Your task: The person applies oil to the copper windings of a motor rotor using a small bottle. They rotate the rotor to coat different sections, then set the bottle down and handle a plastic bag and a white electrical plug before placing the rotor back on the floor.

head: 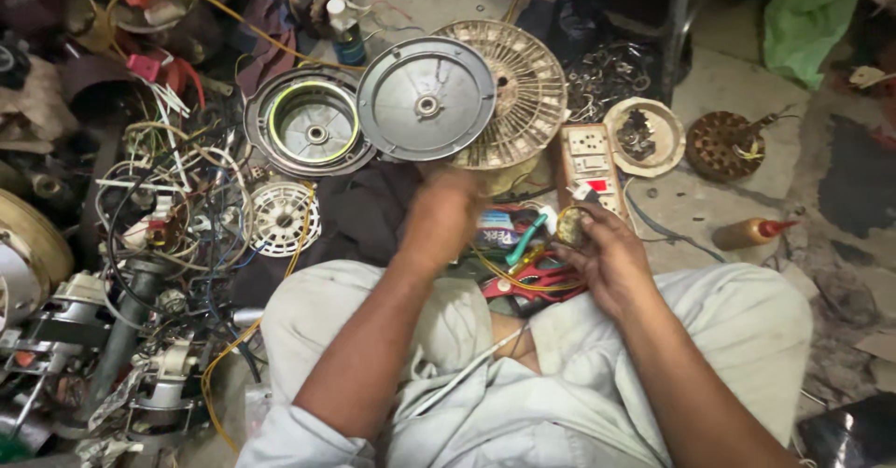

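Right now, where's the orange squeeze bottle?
In the head view, the orange squeeze bottle lies on its side on the floor at right, beyond the right hand, below the brown perforated disc.

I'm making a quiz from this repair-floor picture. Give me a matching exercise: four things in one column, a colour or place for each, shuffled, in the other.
Things:
1. round metal cover
2. squeeze bottle
3. small round part
4. cloth

Descriptions:
A. green, at the top right
B. held in the right hand
C. grey, above the left hand
D. amber with a red tip, lying on the floor at the right

Pairs: 1-C, 2-D, 3-B, 4-A
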